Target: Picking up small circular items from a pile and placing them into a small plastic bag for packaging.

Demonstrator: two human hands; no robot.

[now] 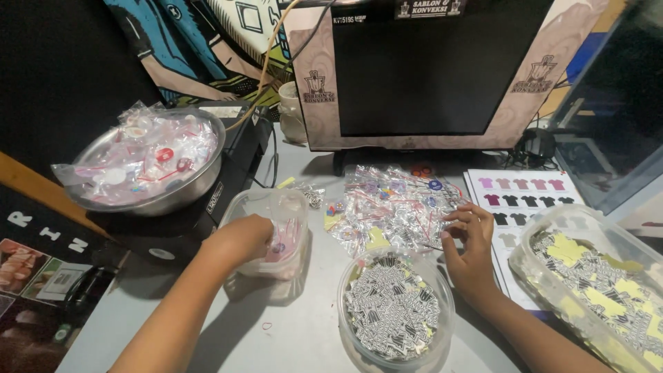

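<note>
Plastic, metal and paper around our hands

Our left hand (243, 237) reaches into a clear, soft plastic tub (273, 231); beyond it a polished metal bowl (181, 186) holds glossy, crinkled plastic bags. Our right hand (471, 243) touches more shiny cellophane packets (394, 204); beside it sit clear plastic tubs of matt paper cutouts (390, 311) on our smooth, matt grey table (290, 324).

We've got a clear plastic tub (273, 231) with our left fingers buried inside, and a crinkly heap of little clear packets (397, 204) right under our right fingers (464, 220).
</note>
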